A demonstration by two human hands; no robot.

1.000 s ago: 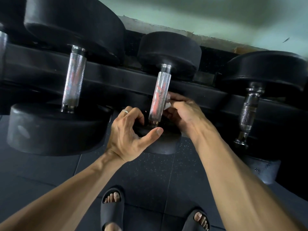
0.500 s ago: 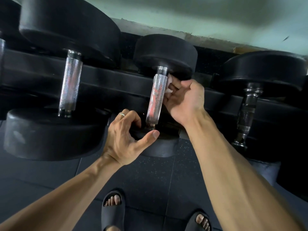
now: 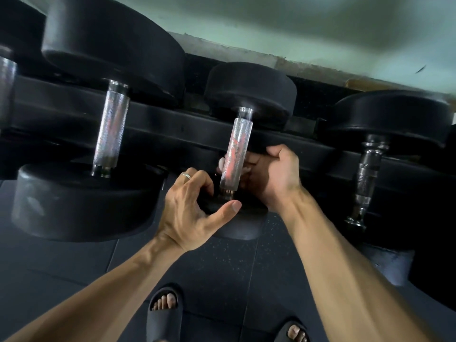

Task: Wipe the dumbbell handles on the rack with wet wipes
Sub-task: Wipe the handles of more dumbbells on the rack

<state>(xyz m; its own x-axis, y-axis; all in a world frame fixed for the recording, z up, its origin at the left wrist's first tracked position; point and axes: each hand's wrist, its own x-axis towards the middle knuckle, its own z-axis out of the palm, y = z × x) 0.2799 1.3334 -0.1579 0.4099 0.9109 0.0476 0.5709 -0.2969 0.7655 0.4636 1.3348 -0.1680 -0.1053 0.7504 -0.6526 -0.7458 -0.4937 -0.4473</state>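
The wet wipe (image 3: 245,169) is mostly hidden between the right hand (image 3: 271,174) and the middle dumbbell handle (image 3: 236,154) — the fingers wrap behind it — and the leftmost handle (image 3: 6,91) is cut off by the frame edge.

We see a dim, cool-toned scene with soft light falling from above and behind the viewer. The pale green wall (image 3: 320,28) is the brightest area and appears smeared. The black dumbbell heads (image 3: 111,45) and rack (image 3: 172,129) swallow detail in deep shadow. Small glints mark the middle handle (image 3: 235,156) and the left handle (image 3: 111,134), whose knurling reads fairly sharp. Both forearms (image 3: 357,280) are evenly lit. Wide-angle distortion bends the rack and stretches the forearms toward the lower corners; the far right edge blurs noticeably.
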